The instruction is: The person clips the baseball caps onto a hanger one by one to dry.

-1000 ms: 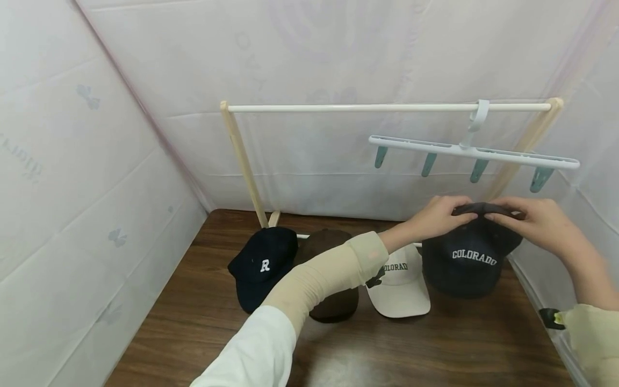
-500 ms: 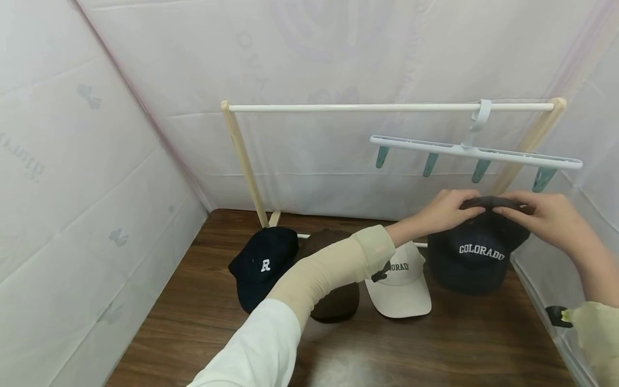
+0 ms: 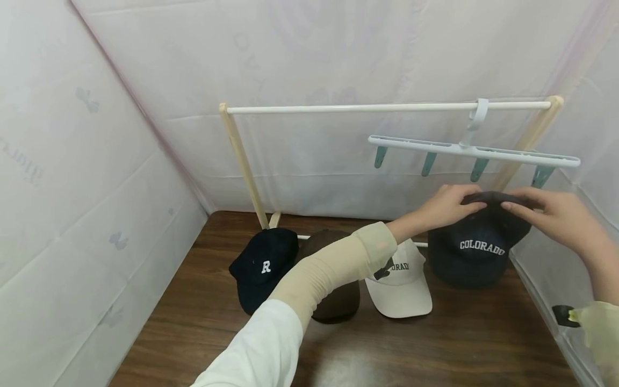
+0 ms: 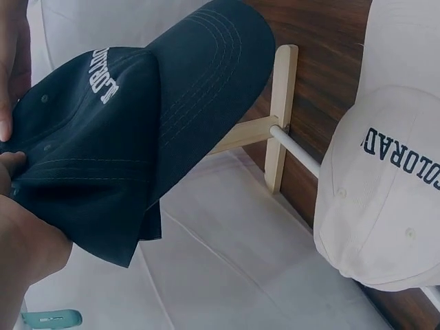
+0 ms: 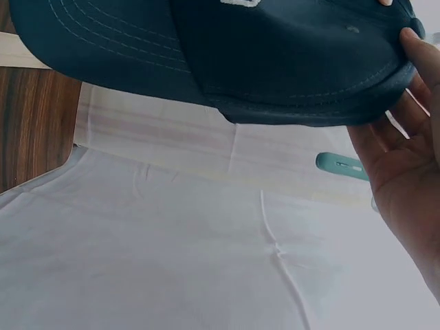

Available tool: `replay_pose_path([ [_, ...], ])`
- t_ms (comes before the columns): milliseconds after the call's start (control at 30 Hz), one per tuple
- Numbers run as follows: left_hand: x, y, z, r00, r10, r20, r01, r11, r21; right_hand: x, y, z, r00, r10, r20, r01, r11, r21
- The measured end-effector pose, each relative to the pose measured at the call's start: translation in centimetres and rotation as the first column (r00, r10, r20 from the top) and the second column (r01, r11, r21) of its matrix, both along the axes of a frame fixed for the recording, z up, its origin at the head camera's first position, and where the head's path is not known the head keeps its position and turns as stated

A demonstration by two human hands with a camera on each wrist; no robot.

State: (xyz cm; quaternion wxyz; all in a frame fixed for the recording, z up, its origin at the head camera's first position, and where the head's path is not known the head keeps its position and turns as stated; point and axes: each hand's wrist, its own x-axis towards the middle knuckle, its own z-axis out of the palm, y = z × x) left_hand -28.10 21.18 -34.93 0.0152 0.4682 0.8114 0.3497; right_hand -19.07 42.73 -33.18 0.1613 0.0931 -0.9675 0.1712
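The likeliest trouble is a slip: the dark cap (image 3: pixel 469 263) hangs from a pinch along its upper edge alone, with its body and brim drooping below, so if one thumb eases off, the cloth could sag to that side or drop to the desk (image 3: pixel 401 349). A second risk comes from the right-end clip (image 3: pixel 542 175), just above the right hand (image 3: pixel 558 217); a knuckle brushing it could set the white hanger (image 3: pixel 435 147) swinging or sliding on the rail (image 3: pixel 348 108), since only its hook rests there. A dip of the left forearm might also nudge the pale cap (image 3: pixel 401 290) or the brown cap (image 3: pixel 338 301) beneath it. The left hand (image 3: pixel 447 204) reaches in from the lower left, its arm slanting across the frame, while the right comes from the right edge, wrist bent inward; the two thumb tips point towards each other. Each grip is closed on the dark cap, thumb on the near side, though the far fingers are largely hidden, so how firmly they press is hard to judge. The cap is right of centre, lettering upright, below the hanger and seemingly clear of the desk.
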Motion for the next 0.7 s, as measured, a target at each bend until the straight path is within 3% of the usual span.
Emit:
replay_pose_path([
  [167,0.2,0.1,0.1,1.000,0.001,0.010,-0.001,1.000,-0.009,0.4,0.5,0.1,0.999,-0.034,0.011,0.035,0.999,-0.025],
  [467,0.0,-0.1,0.0,1.000,-0.010,-0.022,0.010,1.000,-0.002,0.5,1.9,0.3,0.983,-0.148,-0.111,0.127,0.975,-0.182],
  [700,0.1,-0.4,0.0,1.000,-0.008,-0.006,0.008,1.000,-0.008,0.5,3.3,0.2,0.978,-0.204,-0.050,0.187,0.952,-0.243],
])
